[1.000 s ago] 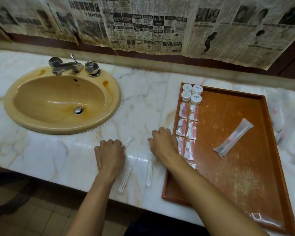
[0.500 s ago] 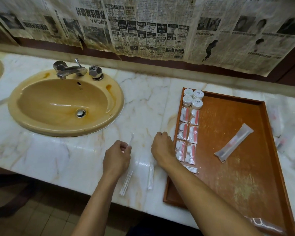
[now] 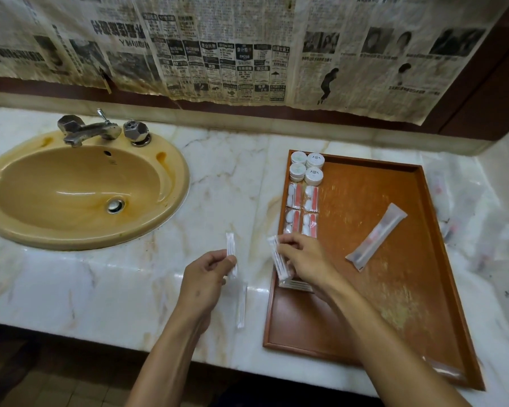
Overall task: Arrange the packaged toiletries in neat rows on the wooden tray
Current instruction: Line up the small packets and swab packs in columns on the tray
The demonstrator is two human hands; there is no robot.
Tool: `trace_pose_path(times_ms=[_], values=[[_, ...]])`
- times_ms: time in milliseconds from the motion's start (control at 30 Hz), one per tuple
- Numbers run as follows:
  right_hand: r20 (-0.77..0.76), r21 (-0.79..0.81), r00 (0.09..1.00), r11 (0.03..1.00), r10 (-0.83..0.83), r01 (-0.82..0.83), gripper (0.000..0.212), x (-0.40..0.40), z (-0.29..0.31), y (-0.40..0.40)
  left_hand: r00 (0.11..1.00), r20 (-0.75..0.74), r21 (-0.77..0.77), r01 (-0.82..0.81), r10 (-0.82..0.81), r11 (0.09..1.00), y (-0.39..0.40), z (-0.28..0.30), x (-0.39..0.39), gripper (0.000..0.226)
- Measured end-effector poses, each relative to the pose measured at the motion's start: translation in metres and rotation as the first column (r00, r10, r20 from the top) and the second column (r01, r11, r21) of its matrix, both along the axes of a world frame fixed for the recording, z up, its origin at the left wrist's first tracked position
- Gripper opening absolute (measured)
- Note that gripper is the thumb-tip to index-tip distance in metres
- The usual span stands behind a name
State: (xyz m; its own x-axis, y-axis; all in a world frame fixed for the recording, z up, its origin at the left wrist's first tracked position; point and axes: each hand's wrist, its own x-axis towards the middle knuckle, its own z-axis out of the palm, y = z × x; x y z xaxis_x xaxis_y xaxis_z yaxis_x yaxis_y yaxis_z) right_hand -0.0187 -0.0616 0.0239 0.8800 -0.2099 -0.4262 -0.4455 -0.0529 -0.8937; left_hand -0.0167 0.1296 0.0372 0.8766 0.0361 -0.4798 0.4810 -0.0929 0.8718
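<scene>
Both hands now lifted: L hand (image 3: pixel 204 273) pinches swab packet (image 3: pixel 231 254); R hand (image 3: pixel 304 259) pinches another packet (image 3: pixel 277 259) over wooden tray (image 3: pixel 441 289) edge.

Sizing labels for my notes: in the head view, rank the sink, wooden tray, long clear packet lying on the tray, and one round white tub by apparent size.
1. wooden tray
2. sink, close to the tray; wide-angle distortion makes this order unsure
3. long clear packet
4. round white tub
</scene>
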Motion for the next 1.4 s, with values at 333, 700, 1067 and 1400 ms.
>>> trace_pose_path(times_ms=[333,700,1067,1400], values=[[-0.015,0.049,0.991,0.989,-0.137,0.137,0.013,-0.054,-0.008,-0.052,0.944,0.041,0.159,0.316,-0.326,0.935,-0.051,-0.004,-0.026,0.005],[-0.002,-0.316,0.974,0.924,-0.227,0.215,0.015,-0.084,-0.030,-0.101,0.632,0.124,0.785,0.409,-0.765,0.466,-0.081,-0.021,-0.048,0.014],[0.009,-0.314,0.976,0.926,-0.219,0.211,0.016,-0.092,-0.029,-0.096,0.333,0.004,0.985,0.161,-0.943,0.061,-0.085,-0.048,-0.052,0.014],[0.001,-0.314,0.977,0.927,-0.215,0.204,0.014,-0.093,-0.031,-0.097,0.282,0.087,0.978,0.160,-0.955,0.136,-0.071,-0.056,-0.059,0.017]])
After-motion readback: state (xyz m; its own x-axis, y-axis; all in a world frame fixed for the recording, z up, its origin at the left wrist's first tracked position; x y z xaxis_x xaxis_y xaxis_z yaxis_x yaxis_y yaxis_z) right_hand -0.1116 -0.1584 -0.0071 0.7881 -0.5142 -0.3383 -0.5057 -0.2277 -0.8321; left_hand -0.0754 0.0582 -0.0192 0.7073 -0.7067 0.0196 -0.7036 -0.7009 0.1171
